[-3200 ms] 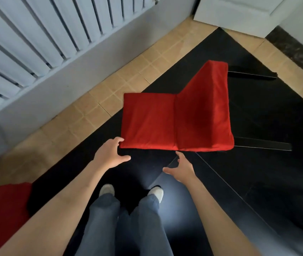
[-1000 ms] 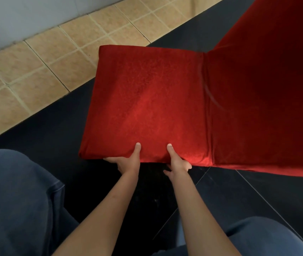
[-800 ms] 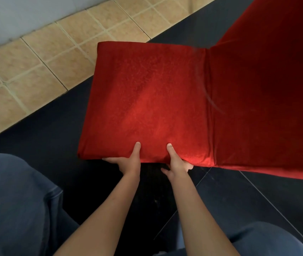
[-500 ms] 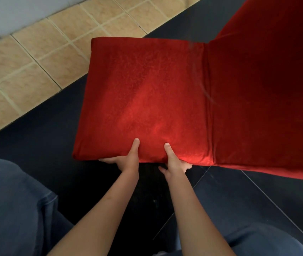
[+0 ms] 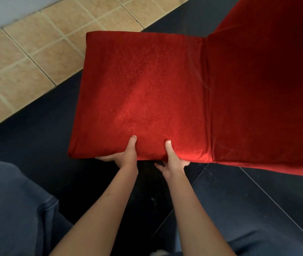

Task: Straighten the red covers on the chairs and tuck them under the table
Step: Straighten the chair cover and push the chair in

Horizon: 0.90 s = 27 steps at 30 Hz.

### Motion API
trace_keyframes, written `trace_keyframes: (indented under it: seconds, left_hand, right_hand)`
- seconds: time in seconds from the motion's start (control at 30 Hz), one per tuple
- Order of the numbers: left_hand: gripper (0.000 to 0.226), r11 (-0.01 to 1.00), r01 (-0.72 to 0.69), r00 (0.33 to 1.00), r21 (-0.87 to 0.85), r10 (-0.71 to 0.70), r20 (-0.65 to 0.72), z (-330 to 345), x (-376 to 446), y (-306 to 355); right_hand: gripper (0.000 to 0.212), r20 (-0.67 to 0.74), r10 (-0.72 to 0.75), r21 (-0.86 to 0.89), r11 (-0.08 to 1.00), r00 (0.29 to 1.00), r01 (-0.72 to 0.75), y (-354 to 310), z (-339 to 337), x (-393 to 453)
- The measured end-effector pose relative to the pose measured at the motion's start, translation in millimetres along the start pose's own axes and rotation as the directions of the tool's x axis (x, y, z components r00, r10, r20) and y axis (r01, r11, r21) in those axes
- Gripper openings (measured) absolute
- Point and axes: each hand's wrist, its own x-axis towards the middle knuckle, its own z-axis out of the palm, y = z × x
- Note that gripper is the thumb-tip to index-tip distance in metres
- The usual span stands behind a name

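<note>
A: What fills the frame?

B: A chair in a red velvety fabric cover point(image 5: 147, 93), its square padded seat at centre and its backrest rising at the right edge. The cover's long axis runs left to right across the frame, seat front pointing left, backrest end right.

A: And the hands?

B: Both grip the seat's lower edge, near the middle of the frame. The left hand point(image 5: 123, 156) has its thumb flat on top of the cover and its fingers curled under the edge. The right hand point(image 5: 172, 161) sits just beside it, thumb likewise on top, fingers hooked beneath. Each grip is clamped on the cover's edge.

A: Where does the chair stand?

B: On a glossy black tiled floor point(image 5: 257, 200), beside beige square floor tiles point(image 5: 27, 61) at upper left. Blue denim trouser knees point(image 5: 12, 209) flank the forearms at lower left and lower right.
</note>
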Motion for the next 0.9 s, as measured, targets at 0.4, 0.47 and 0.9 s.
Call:
trace_keyframes:
  seconds: [0.4,0.47,0.9]
  left_hand:
    - [0.145,1.000,0.008,1.000,-0.019,-0.008,0.024,-2,-3,1]
    - [0.146,0.999,0.024,0.999,-0.040,-0.023,0.033,-2,-5,4]
    - [0.148,0.998,0.011,1.000,-0.065,-0.011,-0.003,1,-4,-1]
  right_hand:
    - [0.156,-0.173,-0.053,-0.026,0.998,0.983,0.049,-3,15,-10]
    - [0.156,-0.179,-0.070,-0.034,0.997,0.981,0.064,-1,16,-9]
    - [0.153,-0.193,-0.111,0.057,0.991,0.975,0.124,6,21,-5]
